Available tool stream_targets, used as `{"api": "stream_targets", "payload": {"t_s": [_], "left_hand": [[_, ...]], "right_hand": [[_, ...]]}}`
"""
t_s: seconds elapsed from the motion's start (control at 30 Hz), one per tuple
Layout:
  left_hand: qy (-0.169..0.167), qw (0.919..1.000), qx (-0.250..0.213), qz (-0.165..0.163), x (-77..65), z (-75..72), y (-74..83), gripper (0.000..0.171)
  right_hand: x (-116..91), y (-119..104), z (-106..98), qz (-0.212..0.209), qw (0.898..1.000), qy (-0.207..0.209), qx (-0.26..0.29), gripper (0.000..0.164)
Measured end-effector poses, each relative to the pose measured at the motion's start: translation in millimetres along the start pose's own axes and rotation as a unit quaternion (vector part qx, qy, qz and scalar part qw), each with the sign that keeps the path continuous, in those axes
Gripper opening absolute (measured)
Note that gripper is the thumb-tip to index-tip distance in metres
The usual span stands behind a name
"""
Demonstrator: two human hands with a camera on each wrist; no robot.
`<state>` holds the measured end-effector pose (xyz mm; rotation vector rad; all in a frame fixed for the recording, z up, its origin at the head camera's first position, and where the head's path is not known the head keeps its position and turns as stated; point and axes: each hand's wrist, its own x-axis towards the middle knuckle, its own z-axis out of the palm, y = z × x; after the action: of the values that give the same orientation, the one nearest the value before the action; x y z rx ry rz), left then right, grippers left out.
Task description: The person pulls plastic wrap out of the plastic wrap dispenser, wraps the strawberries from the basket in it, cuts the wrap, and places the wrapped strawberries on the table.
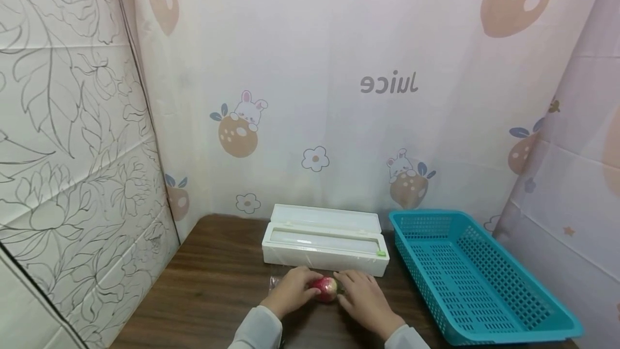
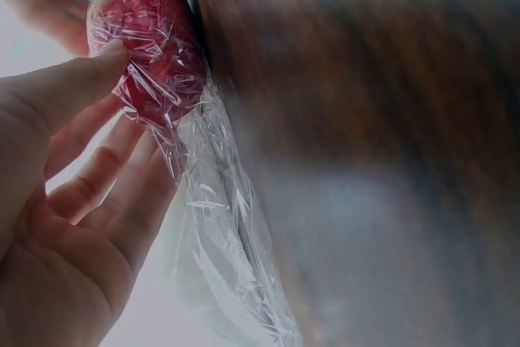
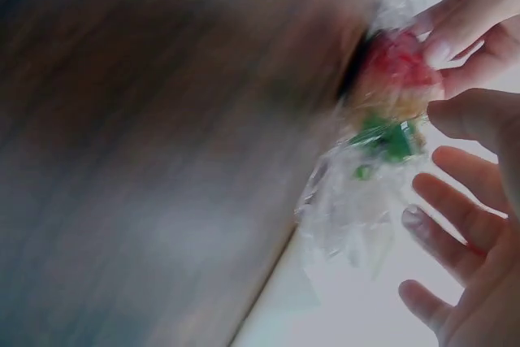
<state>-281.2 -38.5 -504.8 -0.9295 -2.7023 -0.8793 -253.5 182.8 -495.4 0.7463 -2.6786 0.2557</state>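
A red strawberry (image 1: 325, 288) with a pale top and green leaves lies on its side on the wooden table, wrapped in clear plastic film (image 2: 223, 225). My left hand (image 1: 293, 292) holds it at the red end, thumb on one side and fingers on the other. Loose film trails from both ends of the fruit. At the leafy end is my right hand (image 1: 362, 298), its fingers spread and its thumb tip right at the fruit in the right wrist view. The green leaves (image 3: 394, 140) show through the film there.
Just behind the hands stands a white cling film box (image 1: 324, 257) with its lid raised and a green slider (image 1: 381, 253) at its right end. A teal plastic basket (image 1: 421, 279) sits on the right side of the table. A printed curtain (image 1: 300, 123) hangs behind.
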Motion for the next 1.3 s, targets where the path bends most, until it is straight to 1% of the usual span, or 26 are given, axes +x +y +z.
{"api": "stream_targets", "payload": {"t_s": [0.1, 0.17, 0.23, 0.27, 0.33, 0.5, 0.6, 0.73, 0.8, 0.9, 1.03, 1.1, 1.23, 1.3], "left_hand": [[0.004, 0.9998, 0.016, 0.011, 0.5, 0.2, -0.7, 0.03], [0.006, 0.9996, 0.022, 0.015, 0.9, 1.0, -1.4, 0.029], [0.006, 0.9996, 0.022, 0.015, 1.2, 1.9, -1.7, 0.029], [0.008, 0.9997, 0.02, 0.016, 1.1, 2.7, -1.9, 0.029], [0.008, 0.9999, 0.005, 0.004, 0.5, 3.8, -1.7, 0.029], [0.007, 0.9993, -0.033, -0.019, -1.6, 4.8, -0.5, 0.023], [0.01, 0.9991, -0.04, -0.014, -2.5, 4.4, -0.1, 0.021], [0.012, 0.999, -0.042, -0.011, -3.3, 4.2, -0.8, 0.021], [0.007, 0.9991, -0.04, -0.015, -3.4, 3.9, -1.5, 0.022], [-0.005, 0.999, -0.04, -0.022, -3.5, 2.1, -2.1, 0.025], [-0.019, 0.999, -0.038, -0.016, -7.1, -3.6, -1.7, 0.033], [-0.02, 0.999, -0.039, -0.009, -9.8, -7.1, -2.0, 0.035], [-0.008, 0.9981, -0.061, -0.003, -14.2, -16.7, -4.6, 0.03], [0.007, 0.9976, -0.069, -0.001, -15.2, -22.8, -7.7, 0.027]], "right_hand": [[3.5, -5.2, -1.7, -0.029, 0.999, 0.03, 0.035, 0.035], [5.6, -8.6, -3.0, -0.041, 0.997, 0.028, 0.054, 0.032], [7.1, -11.3, -3.4, -0.042, 0.997, 0.017, 0.07, 0.029], [7.3, -12.2, -3.1, -0.038, 0.996, 0.01, 0.074, 0.029], [7.7, -13.5, -2.4, -0.023, 0.997, 0.0, 0.078, 0.028], [9.7, -14.8, 0.3, -0.002, 0.996, 0.008, 0.086, 0.022], [12.1, -15.1, 1.2, 0.01, 0.996, 0.011, 0.085, 0.018], [16.2, -15.4, -0.5, 0.032, 0.994, -0.013, 0.099, 0.014], [18.2, -15.7, -2.2, 0.04, 0.993, -0.029, 0.109, 0.014], [20.5, -15.4, -4.5, 0.044, 0.992, -0.041, 0.113, 0.014], [21.4, -15.3, -5.6, 0.051, 0.991, -0.046, 0.116, 0.014], [21.1, -15.2, -5.5, 0.054, 0.99, -0.048, 0.118, 0.013], [19.9, -15.9, -5.7, 0.062, 0.989, -0.052, 0.121, 0.013], [19.2, -16.3, -5.6, 0.064, 0.989, -0.051, 0.123, 0.013]]}}
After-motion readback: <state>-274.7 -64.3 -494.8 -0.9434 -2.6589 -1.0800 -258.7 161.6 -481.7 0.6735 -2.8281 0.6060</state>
